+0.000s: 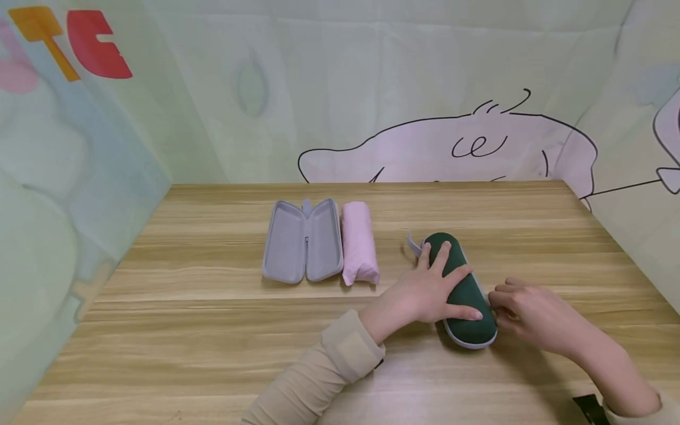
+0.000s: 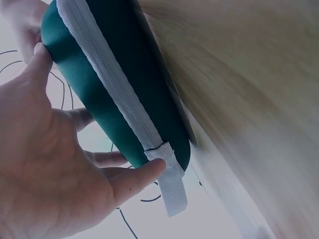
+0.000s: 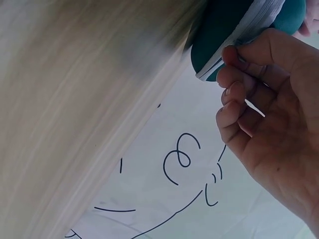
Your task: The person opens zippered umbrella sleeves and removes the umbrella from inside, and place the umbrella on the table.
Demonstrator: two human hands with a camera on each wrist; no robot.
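Observation:
A dark green zippered case point(image 1: 470, 295) with a pale grey zipper band point(image 2: 112, 77) lies slanted on the table. Spread across its top, my left hand point(image 1: 432, 289) presses it with fairly straight fingers. One left fingertip touches a light grey fabric tab point(image 2: 172, 186) at the case's far end. At the near right side, my right hand point(image 1: 531, 310) has its fingers curled in. Its thumb and index finger pinch at the zipper line in the right wrist view, where the zipper pull is mostly hidden behind the fingertips.
An open grey hard case point(image 1: 287, 245) with two hollow halves lies left of centre on the wooden table point(image 1: 212, 354). Beside it is a pink soft wrapped bundle point(image 1: 360, 242). A printed cloth backdrop point(image 1: 340, 88) stands behind the table.

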